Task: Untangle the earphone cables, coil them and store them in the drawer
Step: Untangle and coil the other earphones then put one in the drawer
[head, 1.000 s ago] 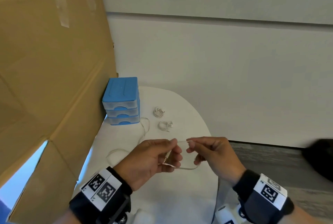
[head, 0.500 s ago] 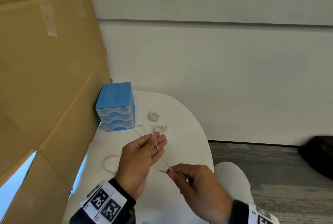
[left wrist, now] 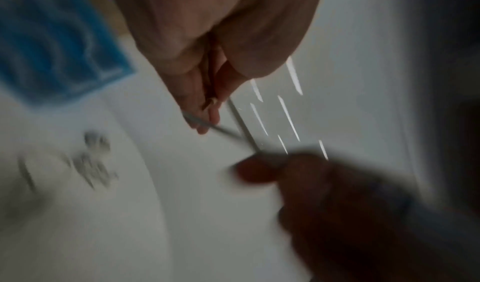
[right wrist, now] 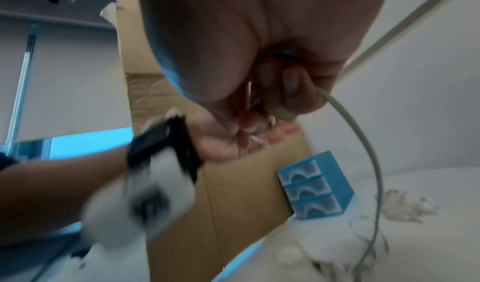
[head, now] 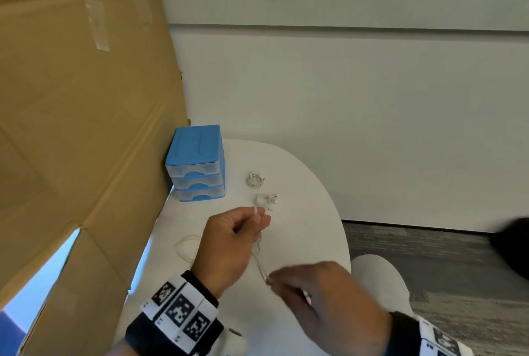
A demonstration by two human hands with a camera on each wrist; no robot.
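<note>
Thin white earphone cable (head: 259, 262) taut between both hands — two coiled earphone bundles (head: 255, 179) beside closed blue drawer unit (head: 196, 163).

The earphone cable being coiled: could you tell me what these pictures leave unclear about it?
- Head view: the earphone cable is thin; the left hand covers its wraps.
- Left wrist view: motion blur smears the right hand.
- Right wrist view: the palm hides the pinch.
- Drawer unit: drawers shut, contents unseen.
</note>
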